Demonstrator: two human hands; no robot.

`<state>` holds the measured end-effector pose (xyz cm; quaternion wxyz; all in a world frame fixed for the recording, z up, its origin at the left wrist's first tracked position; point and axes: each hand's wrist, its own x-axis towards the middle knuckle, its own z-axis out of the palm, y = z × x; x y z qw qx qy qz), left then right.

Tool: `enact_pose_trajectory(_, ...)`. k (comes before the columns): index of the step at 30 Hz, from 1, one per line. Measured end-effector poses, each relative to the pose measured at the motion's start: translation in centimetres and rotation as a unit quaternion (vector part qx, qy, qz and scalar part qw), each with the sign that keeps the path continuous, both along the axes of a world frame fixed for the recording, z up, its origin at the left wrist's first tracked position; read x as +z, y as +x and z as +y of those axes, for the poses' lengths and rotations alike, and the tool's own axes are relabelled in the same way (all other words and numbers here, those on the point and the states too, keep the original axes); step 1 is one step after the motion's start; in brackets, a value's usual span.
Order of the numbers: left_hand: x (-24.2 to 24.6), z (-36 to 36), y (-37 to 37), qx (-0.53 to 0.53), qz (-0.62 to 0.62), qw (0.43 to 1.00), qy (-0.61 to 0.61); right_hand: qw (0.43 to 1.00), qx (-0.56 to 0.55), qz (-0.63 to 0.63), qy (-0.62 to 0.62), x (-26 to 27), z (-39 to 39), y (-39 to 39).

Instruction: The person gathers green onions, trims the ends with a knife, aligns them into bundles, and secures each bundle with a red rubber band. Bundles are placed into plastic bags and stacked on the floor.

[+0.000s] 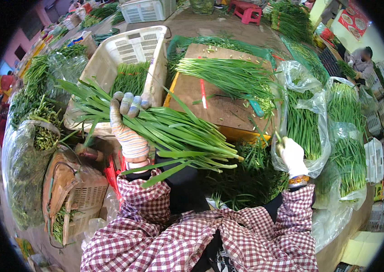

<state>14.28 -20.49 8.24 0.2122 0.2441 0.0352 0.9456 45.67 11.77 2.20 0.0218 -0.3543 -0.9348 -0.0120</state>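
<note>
My left hand (129,119), in a striped knit glove with grey fingertips, grips a bundle of long flat green leaves, likely garlic chives (178,129); its pale stem ends point right. My right hand (290,154), in a white glove, is closed around a short bit of green stem (278,136) beside a clear plastic bag. A trimmed bunch of chives (226,74) lies across the wooden board (188,88) before me. On the board's right side rests a knife with a teal handle (256,108), its blade hidden, and a red strip (203,93) runs near the left.
A white plastic crate (158,74) holding banded greens (130,78) stands left of the board. Open plastic bags of chives (302,125) line the right side. Loose leaves (251,158) lie below the board. A tipped crate (86,193) is at lower left. Another person (364,63) sits far right.
</note>
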Motion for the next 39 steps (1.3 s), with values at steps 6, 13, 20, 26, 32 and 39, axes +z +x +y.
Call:
enact_pose_trajectory(6,-0.5,-1.0,-0.1,0.008,0.005,1.000,0.017,0.849,0.210,0.292,-0.387,6.7,-7.0,-7.5)
enact_pose_trajectory(13,-0.6,-0.6,-0.1,0.010,-0.018,1.000,0.016,0.720,0.244,0.248,-0.601,8.3,-11.6,-16.0)
enact_pose_trajectory(20,0.8,0.9,-1.1,0.052,-0.126,0.984,-0.114,0.819,0.413,0.281,-0.282,11.8,-12.5,-11.3)
enact_pose_trajectory(26,1.6,4.8,-0.1,0.168,-0.204,0.940,-0.216,0.859,0.349,0.361,-0.097,8.1,-14.3,-14.5)
enact_pose_trajectory(32,1.9,7.5,-1.2,0.201,-0.230,0.925,-0.227,0.606,0.232,0.586,-0.485,5.7,-11.4,-15.9)
enact_pose_trajectory(39,4.2,12.0,-3.4,0.225,-0.206,0.919,-0.249,0.647,0.022,0.601,-0.468,6.1,-3.9,-2.6)
